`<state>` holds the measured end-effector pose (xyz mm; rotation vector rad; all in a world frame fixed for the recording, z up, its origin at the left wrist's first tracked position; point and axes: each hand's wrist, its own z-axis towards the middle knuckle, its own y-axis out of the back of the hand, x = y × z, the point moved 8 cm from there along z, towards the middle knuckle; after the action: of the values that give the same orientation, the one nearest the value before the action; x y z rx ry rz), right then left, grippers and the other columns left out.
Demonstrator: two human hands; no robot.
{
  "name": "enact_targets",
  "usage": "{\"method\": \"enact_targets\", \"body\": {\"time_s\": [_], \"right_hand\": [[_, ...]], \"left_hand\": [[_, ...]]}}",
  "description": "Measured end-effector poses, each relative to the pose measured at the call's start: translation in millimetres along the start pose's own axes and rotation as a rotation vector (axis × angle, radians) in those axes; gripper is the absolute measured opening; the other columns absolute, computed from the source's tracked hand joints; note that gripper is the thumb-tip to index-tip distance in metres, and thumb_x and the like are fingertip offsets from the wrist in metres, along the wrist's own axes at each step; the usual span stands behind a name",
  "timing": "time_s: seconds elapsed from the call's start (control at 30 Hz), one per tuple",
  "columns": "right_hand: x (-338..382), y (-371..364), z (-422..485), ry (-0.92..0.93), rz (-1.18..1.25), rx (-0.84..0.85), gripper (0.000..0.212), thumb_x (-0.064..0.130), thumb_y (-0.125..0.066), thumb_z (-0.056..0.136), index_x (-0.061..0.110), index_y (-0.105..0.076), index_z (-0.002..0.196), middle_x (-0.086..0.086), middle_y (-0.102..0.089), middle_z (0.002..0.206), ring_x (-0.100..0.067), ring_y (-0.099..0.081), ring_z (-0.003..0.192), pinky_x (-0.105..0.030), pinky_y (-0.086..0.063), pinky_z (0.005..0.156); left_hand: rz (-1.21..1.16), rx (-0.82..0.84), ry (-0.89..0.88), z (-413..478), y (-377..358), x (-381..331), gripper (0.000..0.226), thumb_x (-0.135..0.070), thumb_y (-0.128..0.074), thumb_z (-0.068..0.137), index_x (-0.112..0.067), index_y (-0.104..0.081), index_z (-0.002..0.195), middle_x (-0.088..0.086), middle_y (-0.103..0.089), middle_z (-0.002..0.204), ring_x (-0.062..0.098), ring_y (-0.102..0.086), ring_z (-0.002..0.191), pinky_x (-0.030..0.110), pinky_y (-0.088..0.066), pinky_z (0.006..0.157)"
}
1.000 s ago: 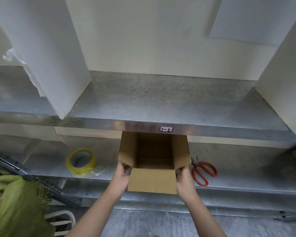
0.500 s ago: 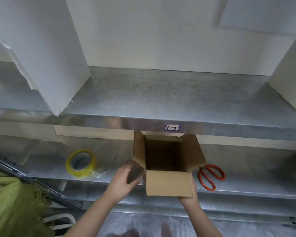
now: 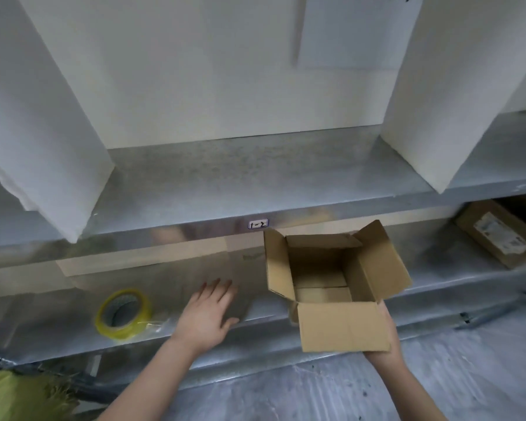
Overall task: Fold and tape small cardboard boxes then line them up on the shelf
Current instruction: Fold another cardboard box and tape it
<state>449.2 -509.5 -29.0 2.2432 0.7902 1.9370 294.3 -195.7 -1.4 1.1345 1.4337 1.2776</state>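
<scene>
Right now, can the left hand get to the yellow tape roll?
Probably yes: the left hand is open at the lower shelf, just right of the yellow tape roll, with nothing visible between them.

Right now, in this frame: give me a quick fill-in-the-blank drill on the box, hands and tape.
1. The top flaps of the small brown cardboard box are ___.
2. The right hand holds the box, while the left hand, fingers spread, holds ___.
3. The yellow tape roll on the lower metal shelf lies to the ___ of the box.
Missing words: open; nothing; left.
</scene>
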Motion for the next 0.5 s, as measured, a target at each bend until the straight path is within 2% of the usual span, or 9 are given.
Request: {"method": "enact_targets", "body": {"time_s": [0.07, 0.1, 0.17, 0.23, 0.3, 0.33, 0.37, 0.47, 0.5], "right_hand": [[-3, 37, -8, 0.000, -0.020, -0.072, 0.036, -0.001, -0.062, 0.087, 0.032, -0.052, 0.099, -0.004, -0.061, 0.092, -0.027, -0.062, 0.083, -0.046, -0.054, 0.073], [-8, 55, -9, 0.024, -0.034, -0.095, 0.034, 0.002, -0.065, 0.085, 0.029, -0.052, 0.100, -0.007, -0.063, 0.091, -0.026, -0.063, 0.081, -0.047, -0.054, 0.070], [-26, 89, -8, 0.003, -0.036, -0.134, 0.034, -0.003, -0.066, 0.085, 0.025, -0.053, 0.098, -0.004, -0.065, 0.086, -0.014, -0.064, 0.074, -0.040, -0.054, 0.065], [-48, 120, 2, -0.054, 0.107, -0.115, 0.038, -0.013, -0.054, 0.090, 0.023, -0.052, 0.102, 0.010, -0.066, 0.081, 0.001, -0.062, 0.068, -0.026, -0.054, 0.062], [-61, 149, 14, -0.105, 0.213, -0.049, 0.029, -0.005, -0.049, 0.097, 0.023, -0.055, 0.099, 0.015, -0.064, 0.066, 0.001, -0.060, 0.058, -0.019, -0.049, 0.052], [-67, 166, 21, -0.103, 0.162, -0.045, 0.024, 0.003, -0.049, 0.100, 0.025, -0.058, 0.094, 0.013, -0.062, 0.062, -0.001, -0.059, 0.054, -0.020, -0.047, 0.049], [-73, 181, 29, -0.113, 0.148, -0.032, 0.023, 0.008, -0.051, 0.100, 0.027, -0.058, 0.088, 0.017, -0.061, 0.059, 0.003, -0.057, 0.053, -0.016, -0.047, 0.050], [-90, 213, 46, -0.214, 0.198, 0.077, 0.048, -0.004, -0.060, 0.092, 0.041, -0.042, 0.086, 0.048, -0.052, 0.062, 0.026, -0.052, 0.064, 0.002, -0.039, 0.059], [-88, 228, 53, -0.165, 0.144, 0.101, 0.042, 0.003, -0.060, 0.094, 0.040, -0.045, 0.080, 0.038, -0.057, 0.060, 0.019, -0.055, 0.060, -0.002, -0.040, 0.056]], "left_hand": [[-0.015, -0.031, -0.025, 9, 2, -29, 0.069, -0.057, -0.040, 0.093, -0.027, -0.022, 0.152, -0.004, -0.025, 0.157, 0.021, -0.019, 0.146, 0.036, -0.009, 0.119], [-0.040, -0.049, -0.034, 13, 4, -45, 0.068, -0.057, -0.042, 0.092, -0.026, -0.025, 0.151, -0.002, -0.029, 0.156, 0.022, -0.023, 0.145, 0.037, -0.012, 0.118], [-0.074, -0.081, -0.055, 24, 4, -84, 0.068, -0.056, -0.044, 0.092, -0.027, -0.027, 0.151, -0.002, -0.034, 0.153, 0.022, -0.028, 0.142, 0.037, -0.015, 0.118], [-0.079, -0.104, -0.069, 34, 1, -126, 0.069, -0.057, -0.043, 0.092, -0.030, -0.022, 0.152, -0.004, -0.032, 0.154, 0.020, -0.025, 0.143, 0.036, -0.010, 0.119], [-0.107, -0.119, -0.073, 44, -1, -168, 0.070, -0.054, -0.046, 0.092, -0.030, -0.022, 0.152, -0.004, -0.031, 0.154, 0.020, -0.023, 0.144, 0.036, -0.005, 0.121], [-0.123, -0.111, -0.071, 49, -3, -189, 0.070, -0.053, -0.048, 0.092, -0.030, -0.023, 0.152, -0.003, -0.030, 0.155, 0.020, -0.021, 0.145, 0.036, -0.004, 0.121], [-0.134, -0.106, -0.066, 54, -6, -209, 0.070, -0.052, -0.049, 0.092, -0.030, -0.022, 0.152, -0.003, -0.028, 0.156, 0.019, -0.020, 0.146, 0.036, -0.004, 0.121], [-0.149, -0.087, -0.058, 72, -9, -266, 0.070, -0.053, -0.047, 0.093, -0.032, -0.017, 0.153, -0.004, -0.022, 0.159, 0.017, -0.015, 0.147, 0.034, -0.003, 0.120], [-0.154, -0.084, -0.060, 79, -9, -285, 0.071, -0.054, -0.046, 0.093, -0.032, -0.016, 0.153, -0.003, -0.021, 0.159, 0.017, -0.015, 0.147, 0.034, -0.004, 0.120]]}}
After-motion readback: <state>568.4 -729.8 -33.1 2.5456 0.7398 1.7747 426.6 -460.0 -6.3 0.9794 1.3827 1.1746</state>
